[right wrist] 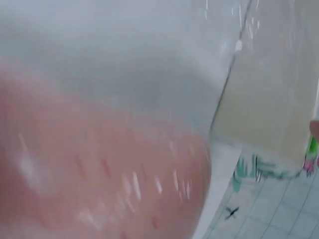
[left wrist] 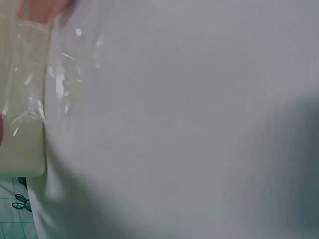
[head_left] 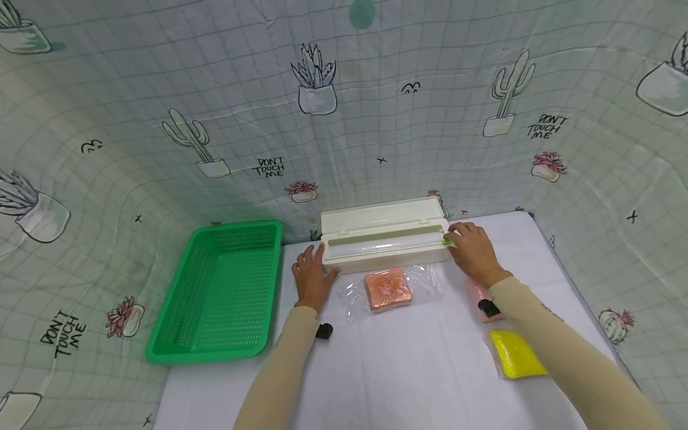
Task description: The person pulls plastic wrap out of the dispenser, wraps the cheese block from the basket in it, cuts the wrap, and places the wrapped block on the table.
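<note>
A long white cling film dispenser [head_left: 387,261] lies at the back of the table, its lid [head_left: 381,215] tipped back and a roll [head_left: 387,243] showing inside. My left hand [head_left: 312,279] holds its left end, thumb at the front corner and fingers along the side. At the other end, my right hand [head_left: 477,254] grips the corner beside a small green piece [head_left: 447,242]. Directly in front lies an orange block [head_left: 388,289] on clear film [head_left: 355,297] that spreads out on both sides. In the left wrist view, film overlaps the dispenser's front [left wrist: 22,154].
A green plastic basket [head_left: 274,286] stands on the left. Under my right forearm lies a pink wrapped block [head_left: 477,291], with a yellow wrapped block [head_left: 513,355] nearer me. A patterned cloth [head_left: 365,131] hangs behind the white table [head_left: 398,370].
</note>
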`<action>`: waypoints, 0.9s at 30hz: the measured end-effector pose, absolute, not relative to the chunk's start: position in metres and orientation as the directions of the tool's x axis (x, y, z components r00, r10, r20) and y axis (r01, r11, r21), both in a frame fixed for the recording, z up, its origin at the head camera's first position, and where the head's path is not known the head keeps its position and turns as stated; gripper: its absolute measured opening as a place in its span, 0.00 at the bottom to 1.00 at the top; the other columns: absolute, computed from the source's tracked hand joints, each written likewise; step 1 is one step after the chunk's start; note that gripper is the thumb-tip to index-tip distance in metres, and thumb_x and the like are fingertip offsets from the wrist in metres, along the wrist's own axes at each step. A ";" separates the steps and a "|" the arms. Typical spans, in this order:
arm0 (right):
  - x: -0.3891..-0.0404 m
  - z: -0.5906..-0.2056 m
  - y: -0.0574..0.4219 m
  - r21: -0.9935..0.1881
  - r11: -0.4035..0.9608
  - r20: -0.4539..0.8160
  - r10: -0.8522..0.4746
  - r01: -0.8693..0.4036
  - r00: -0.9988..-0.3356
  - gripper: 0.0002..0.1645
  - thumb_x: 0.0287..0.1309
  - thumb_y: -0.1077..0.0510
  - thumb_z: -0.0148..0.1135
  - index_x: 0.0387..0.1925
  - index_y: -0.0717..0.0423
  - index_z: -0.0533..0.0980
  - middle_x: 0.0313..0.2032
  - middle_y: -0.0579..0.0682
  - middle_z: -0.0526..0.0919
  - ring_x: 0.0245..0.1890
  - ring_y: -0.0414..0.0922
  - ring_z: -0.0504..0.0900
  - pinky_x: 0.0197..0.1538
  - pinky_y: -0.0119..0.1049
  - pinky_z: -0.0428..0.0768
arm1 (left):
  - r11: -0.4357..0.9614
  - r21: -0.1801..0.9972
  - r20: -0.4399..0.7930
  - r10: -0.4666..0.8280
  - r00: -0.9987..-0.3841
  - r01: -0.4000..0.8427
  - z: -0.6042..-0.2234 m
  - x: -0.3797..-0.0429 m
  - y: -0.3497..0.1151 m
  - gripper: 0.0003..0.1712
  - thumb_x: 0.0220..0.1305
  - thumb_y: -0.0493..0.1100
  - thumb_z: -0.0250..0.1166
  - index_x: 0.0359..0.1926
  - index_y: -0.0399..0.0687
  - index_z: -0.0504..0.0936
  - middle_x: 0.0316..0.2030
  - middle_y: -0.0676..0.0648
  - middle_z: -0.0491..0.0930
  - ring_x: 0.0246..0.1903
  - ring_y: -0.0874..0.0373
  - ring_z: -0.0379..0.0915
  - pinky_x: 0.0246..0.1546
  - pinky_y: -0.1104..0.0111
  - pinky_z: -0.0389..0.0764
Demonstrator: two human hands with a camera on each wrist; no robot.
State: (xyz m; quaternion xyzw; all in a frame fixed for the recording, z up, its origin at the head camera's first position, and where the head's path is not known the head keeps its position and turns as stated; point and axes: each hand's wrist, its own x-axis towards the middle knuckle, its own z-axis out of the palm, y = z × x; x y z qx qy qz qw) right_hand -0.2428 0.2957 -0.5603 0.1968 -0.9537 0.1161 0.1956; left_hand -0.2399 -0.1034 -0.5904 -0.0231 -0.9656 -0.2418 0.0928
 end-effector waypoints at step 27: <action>-0.230 -0.581 0.258 -0.071 0.758 0.534 -0.520 -0.649 -0.666 0.08 0.53 0.71 0.75 0.32 0.57 0.88 0.33 0.52 0.82 0.38 0.54 0.80 0.52 0.54 0.78 | 0.671 0.504 0.459 0.324 -0.827 0.543 -0.593 -0.203 -0.111 0.07 0.56 0.32 0.79 0.32 0.49 0.91 0.37 0.50 0.85 0.45 0.51 0.72 0.53 0.49 0.63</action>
